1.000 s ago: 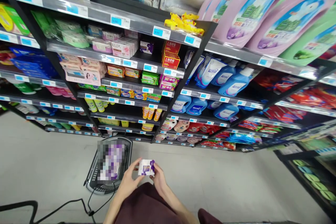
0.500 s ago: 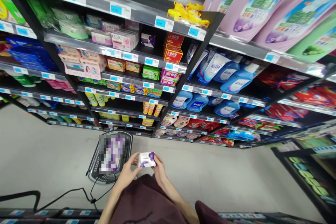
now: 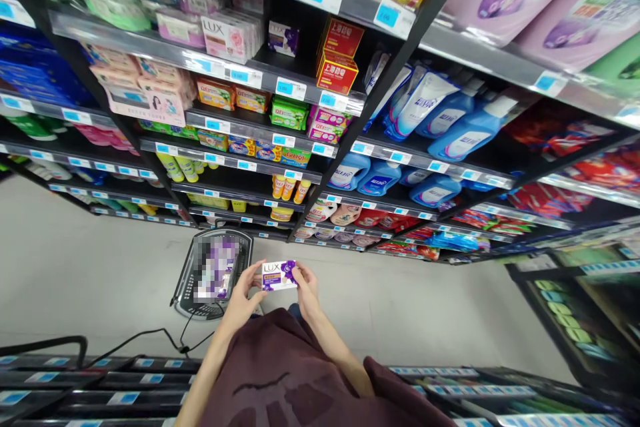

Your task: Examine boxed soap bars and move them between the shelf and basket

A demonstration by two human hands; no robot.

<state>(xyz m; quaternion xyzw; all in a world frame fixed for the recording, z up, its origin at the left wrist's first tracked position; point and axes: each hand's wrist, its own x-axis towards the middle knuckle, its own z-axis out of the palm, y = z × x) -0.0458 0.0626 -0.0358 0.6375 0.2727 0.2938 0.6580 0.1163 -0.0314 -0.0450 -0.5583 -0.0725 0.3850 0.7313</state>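
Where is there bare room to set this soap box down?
Bare floor lies left of the basket, and more stretches right of the soap box, before the bottom shelves. A dark gap sits on the shelf between the yellow bottles and the orange bottles. The blue detergent bottles stand packed tight.

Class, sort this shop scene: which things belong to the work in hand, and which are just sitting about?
In hand: LUX soap box, held at its ends by the left hand and right hand; the basket on the floor, just left of them.
Just about: blue detergent bottles, red boxes, pink LUX packs, yellow bottles, all on the shelves.
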